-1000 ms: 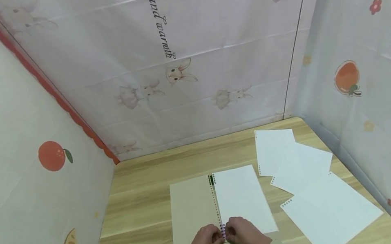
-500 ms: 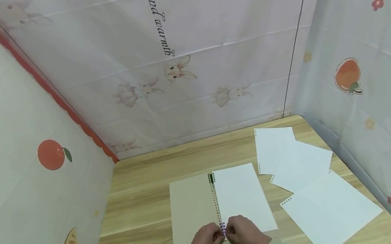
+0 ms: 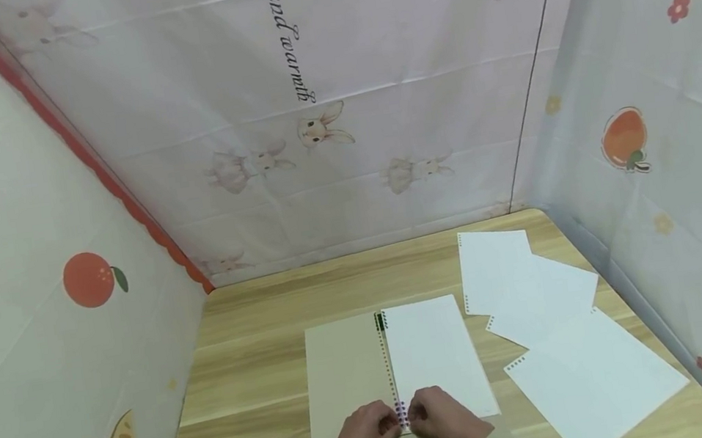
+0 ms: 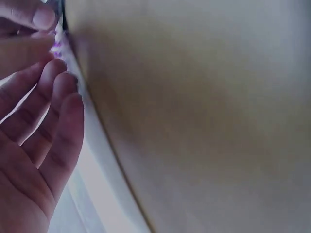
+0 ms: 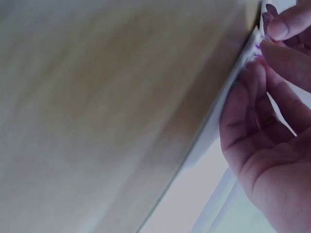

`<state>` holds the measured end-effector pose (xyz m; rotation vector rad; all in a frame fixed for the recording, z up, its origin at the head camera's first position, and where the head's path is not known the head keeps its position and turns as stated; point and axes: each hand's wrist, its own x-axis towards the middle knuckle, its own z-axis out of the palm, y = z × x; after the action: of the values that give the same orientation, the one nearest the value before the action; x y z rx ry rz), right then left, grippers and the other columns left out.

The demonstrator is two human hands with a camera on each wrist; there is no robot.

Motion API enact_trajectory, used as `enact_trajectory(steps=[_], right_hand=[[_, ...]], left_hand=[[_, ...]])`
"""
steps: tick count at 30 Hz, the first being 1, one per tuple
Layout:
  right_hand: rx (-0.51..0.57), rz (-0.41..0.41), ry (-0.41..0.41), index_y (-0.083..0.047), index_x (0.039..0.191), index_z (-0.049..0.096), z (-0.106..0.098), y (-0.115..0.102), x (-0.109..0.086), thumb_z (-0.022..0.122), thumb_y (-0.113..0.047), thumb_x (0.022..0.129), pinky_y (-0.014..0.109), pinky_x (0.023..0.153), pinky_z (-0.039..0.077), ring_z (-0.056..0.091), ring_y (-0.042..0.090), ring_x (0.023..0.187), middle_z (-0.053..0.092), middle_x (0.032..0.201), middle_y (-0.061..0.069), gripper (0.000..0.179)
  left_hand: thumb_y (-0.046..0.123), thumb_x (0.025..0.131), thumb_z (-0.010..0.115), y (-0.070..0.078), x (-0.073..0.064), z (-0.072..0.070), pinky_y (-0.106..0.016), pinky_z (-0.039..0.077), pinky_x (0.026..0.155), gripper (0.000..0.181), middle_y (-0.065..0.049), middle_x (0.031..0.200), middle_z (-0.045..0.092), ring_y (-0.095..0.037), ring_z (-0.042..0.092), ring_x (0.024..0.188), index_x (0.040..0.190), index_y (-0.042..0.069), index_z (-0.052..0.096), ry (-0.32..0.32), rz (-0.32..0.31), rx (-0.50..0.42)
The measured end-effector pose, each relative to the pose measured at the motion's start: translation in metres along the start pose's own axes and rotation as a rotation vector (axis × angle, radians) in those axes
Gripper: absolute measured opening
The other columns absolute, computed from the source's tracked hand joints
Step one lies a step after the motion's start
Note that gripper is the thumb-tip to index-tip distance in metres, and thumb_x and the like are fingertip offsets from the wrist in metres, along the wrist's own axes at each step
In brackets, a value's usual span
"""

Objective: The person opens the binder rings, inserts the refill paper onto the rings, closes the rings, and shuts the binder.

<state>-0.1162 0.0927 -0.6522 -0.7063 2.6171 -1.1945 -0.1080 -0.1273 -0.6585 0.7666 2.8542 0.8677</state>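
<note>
An open loose-leaf notebook lies in the head view, with a tan cover (image 3: 346, 375) on the left and a white page stack (image 3: 432, 356) on the right. Along its spine sit dark green binder rings (image 3: 379, 321) at the far end and purple binder rings (image 3: 401, 412) at the near end. My left hand (image 3: 365, 435) pinches the purple rings from the left. From the other side my right hand (image 3: 445, 419) pinches them too, fingertips close to the left's. Both wrist views show the curled fingers meeting at the purple rings; the fingers partly hide them.
Several loose white sheets with punched holes, among them a near sheet (image 3: 599, 382) and a far sheet (image 3: 494, 270), lie overlapping on the right of the wooden table (image 3: 243, 359). Printed cloth walls (image 3: 356, 203) stand behind and at both sides.
The fingertips of my two hands have drawn slightly apart, and more of the purple rings shows between them. Notebook and loose sheets have stayed put.
</note>
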Motion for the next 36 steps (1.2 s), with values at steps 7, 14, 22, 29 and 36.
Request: enact_trajectory(steps=[7, 14, 22, 29, 36], right_hand=[[-0.157, 0.073, 0.243, -0.002, 0.108, 0.074, -0.012, 0.009, -0.007, 0.08, -0.012, 0.085, 0.046, 0.09, 0.056, 0.063, 0.027, 0.103, 0.067, 0.109, 0.01, 0.026], [-0.212, 0.296, 0.161, -0.001, 0.153, 0.043, -0.009, 0.01, -0.017, 0.078, -0.033, 0.088, 0.081, 0.116, 0.017, 0.019, 0.057, 0.153, 0.028, 0.166, 0.029, 0.08], [-0.253, 0.326, 0.063, -0.005, 0.161, 0.033, -0.011, 0.013, -0.02, 0.069, -0.046, 0.094, 0.08, 0.119, 0.002, 0.004, 0.054, 0.158, 0.013, 0.172, 0.025, 0.086], [-0.279, 0.336, 0.071, -0.007, 0.161, 0.034, -0.014, 0.013, -0.019, 0.07, -0.048, 0.093, 0.08, 0.119, 0.003, 0.006, 0.053, 0.158, 0.015, 0.172, 0.023, 0.087], [-0.288, 0.353, 0.076, -0.01, 0.161, 0.034, -0.012, 0.017, -0.018, 0.071, -0.05, 0.093, 0.08, 0.118, 0.003, 0.006, 0.052, 0.159, 0.015, 0.173, 0.021, 0.087]], left_hand=[[0.026, 0.095, 0.073, -0.009, -0.003, -0.004, -0.04, 0.057, 0.089, 0.019, -0.002, 0.117, 0.067, -0.019, 0.062, 0.11, 0.11, 0.015, 0.073, 0.176, -0.106, 0.127], [0.049, 0.094, 0.069, -0.008, -0.01, 0.005, -0.08, 0.027, 0.11, 0.073, -0.031, 0.161, 0.033, -0.056, 0.03, 0.147, 0.147, 0.002, 0.052, 0.109, -0.217, 0.128], [0.057, 0.09, 0.071, -0.006, -0.013, 0.005, -0.085, 0.016, 0.11, 0.088, -0.026, 0.169, 0.023, -0.055, 0.019, 0.153, 0.157, 0.007, 0.042, 0.058, -0.275, 0.136], [0.062, 0.09, 0.069, -0.009, -0.009, -0.001, -0.083, 0.014, 0.114, 0.091, -0.022, 0.172, 0.018, -0.051, 0.015, 0.157, 0.16, 0.012, 0.039, -0.007, -0.322, 0.144], [0.065, 0.086, 0.071, -0.017, -0.01, -0.003, -0.085, 0.014, 0.112, 0.094, -0.019, 0.173, 0.019, -0.047, 0.015, 0.158, 0.16, 0.016, 0.039, -0.009, -0.344, 0.147]])
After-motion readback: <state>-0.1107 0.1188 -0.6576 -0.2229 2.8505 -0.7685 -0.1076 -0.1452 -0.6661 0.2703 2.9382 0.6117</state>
